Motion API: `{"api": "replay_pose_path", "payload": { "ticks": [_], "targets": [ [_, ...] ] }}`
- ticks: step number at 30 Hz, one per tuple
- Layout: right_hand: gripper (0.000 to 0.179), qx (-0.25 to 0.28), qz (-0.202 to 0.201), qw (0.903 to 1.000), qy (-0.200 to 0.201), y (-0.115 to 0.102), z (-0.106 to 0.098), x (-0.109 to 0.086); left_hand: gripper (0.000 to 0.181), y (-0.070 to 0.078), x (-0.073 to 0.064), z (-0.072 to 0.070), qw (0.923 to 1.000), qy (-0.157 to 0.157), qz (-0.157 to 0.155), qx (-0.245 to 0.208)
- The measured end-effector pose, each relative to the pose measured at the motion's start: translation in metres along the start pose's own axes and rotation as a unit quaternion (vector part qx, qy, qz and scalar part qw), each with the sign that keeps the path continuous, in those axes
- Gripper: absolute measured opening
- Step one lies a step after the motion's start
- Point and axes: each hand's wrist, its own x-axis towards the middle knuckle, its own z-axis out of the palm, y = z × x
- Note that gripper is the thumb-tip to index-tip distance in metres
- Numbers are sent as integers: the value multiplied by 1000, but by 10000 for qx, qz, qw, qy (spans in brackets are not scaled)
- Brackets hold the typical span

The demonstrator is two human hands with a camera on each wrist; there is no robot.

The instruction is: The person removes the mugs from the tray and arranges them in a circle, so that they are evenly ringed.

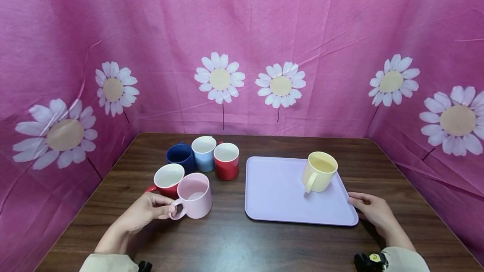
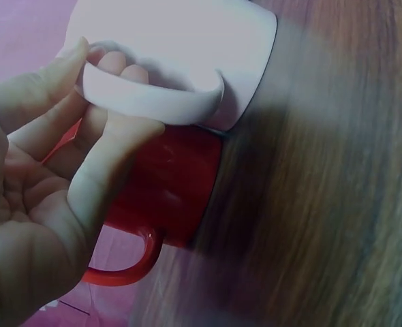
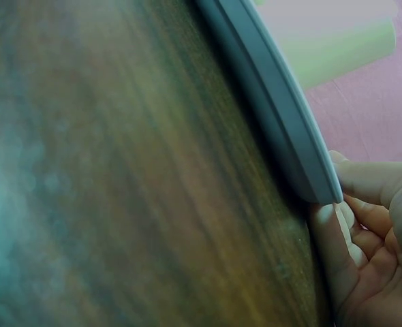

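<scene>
My left hand (image 1: 145,211) holds the handle of a pink mug (image 1: 198,198) that stands upright, its fingertips showing inside the handle loop (image 2: 153,99) in the left wrist view. Just behind it is a red mug with a white inside (image 1: 169,179), its red handle (image 2: 129,269) close to that hand. On the right, my right hand (image 1: 372,211) pinches the right rim of a lilac tray (image 1: 277,205), thumb at the top edge and fingers at the underside. An upright yellow mug (image 1: 320,175) sits on the tray's right part, handle toward the front.
Behind the pink mug stand a navy mug (image 1: 181,157), a light blue mug (image 1: 204,156) and another red mug (image 1: 227,165), close together. All rest on a dark wooden table (image 1: 227,247). Pink cloth with daisies (image 1: 242,32) hangs around its back and sides.
</scene>
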Motion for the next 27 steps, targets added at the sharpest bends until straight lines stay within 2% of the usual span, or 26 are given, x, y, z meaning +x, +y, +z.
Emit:
{"api": "replay_pose_path", "payload": {
  "ticks": [3,6,11,14,17,22,27],
  "targets": [
    [55,21,-26,10000,-4,0,0,0,32,-1,0,-3,9999,-94,-113,-29],
    [56,17,-32,10000,4,1,0,0,30,1,-1,-9,9994,-265,-178,141],
    [55,13,-68,10000,4,1,1,0,30,10,-4,-22,9936,-896,75,687],
    [55,28,-77,10000,-9,1,1,0,31,19,-6,-29,9895,-1253,195,693],
    [55,39,-56,10000,-13,1,1,0,33,28,-8,-37,9878,-1414,221,609],
    [57,29,-28,10000,-18,1,0,1,37,42,-8,-52,9882,-1423,315,474],
    [57,-8,0,10000,-7,2,0,2,38,56,-3,-64,9899,-1052,546,779]
  ]
}}
